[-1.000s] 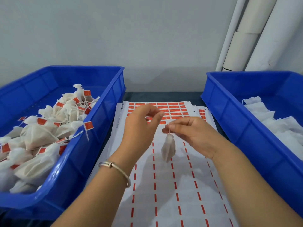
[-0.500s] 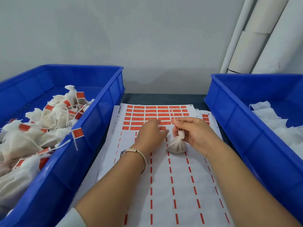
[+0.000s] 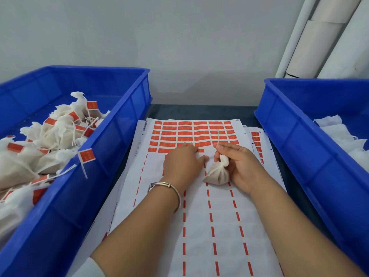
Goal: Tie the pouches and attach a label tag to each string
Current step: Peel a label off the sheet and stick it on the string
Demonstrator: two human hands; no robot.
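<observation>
The pouch (image 3: 217, 173) sat on the label sheet (image 3: 199, 226), its tied neck against the right hand (image 3: 241, 166). That hand pinched the string (image 3: 218, 136) between thumb and forefinger, the string rising over the red labels (image 3: 191, 134). The left hand (image 3: 182, 162) lay flat beside it, fingers straight, fingertips (image 3: 188, 145) touching the lowest row of labels. A bangle (image 3: 167, 186) circled the left wrist. The left bin (image 3: 111, 136) held tagged pouches (image 3: 58, 132). The right bin (image 3: 295, 132) held white cloth (image 3: 337, 132). Pale rolls (image 3: 311, 41) leaned against the wall behind it.
</observation>
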